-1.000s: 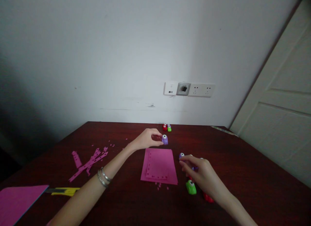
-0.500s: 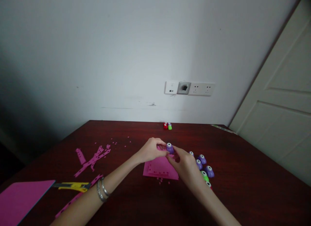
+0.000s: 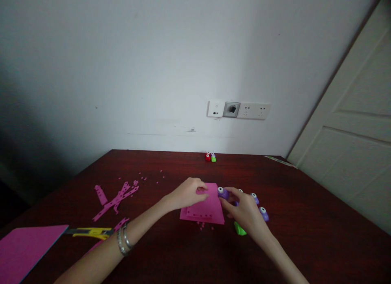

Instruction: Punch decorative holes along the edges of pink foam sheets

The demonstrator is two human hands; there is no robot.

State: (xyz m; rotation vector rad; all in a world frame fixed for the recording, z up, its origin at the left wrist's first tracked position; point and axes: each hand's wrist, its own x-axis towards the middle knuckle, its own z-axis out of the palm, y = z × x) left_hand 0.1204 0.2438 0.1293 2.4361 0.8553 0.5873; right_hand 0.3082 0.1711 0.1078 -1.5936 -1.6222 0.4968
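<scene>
A small pink sheet (image 3: 204, 210) with a row of punched holes lies on the dark red table (image 3: 305, 219). My left hand (image 3: 186, 193) rests on the sheet's upper left part with its fingers curled down. My right hand (image 3: 244, 210) pinches a small purple craft punch (image 3: 222, 192) at the sheet's right edge. Under and beside that hand sit more small punches: purple ones (image 3: 263, 213) and a green one (image 3: 240, 230).
A red and a green punch (image 3: 210, 157) stand at the table's far edge by the wall. Pink punched strips (image 3: 117, 197) and scraps lie at the left, with a yellow utility knife (image 3: 88, 232) and a larger pink sheet (image 3: 21, 251) at the near left.
The purple punch passed from my left hand to my right and moved right to the sheet's edge. My left hand came down onto the sheet.
</scene>
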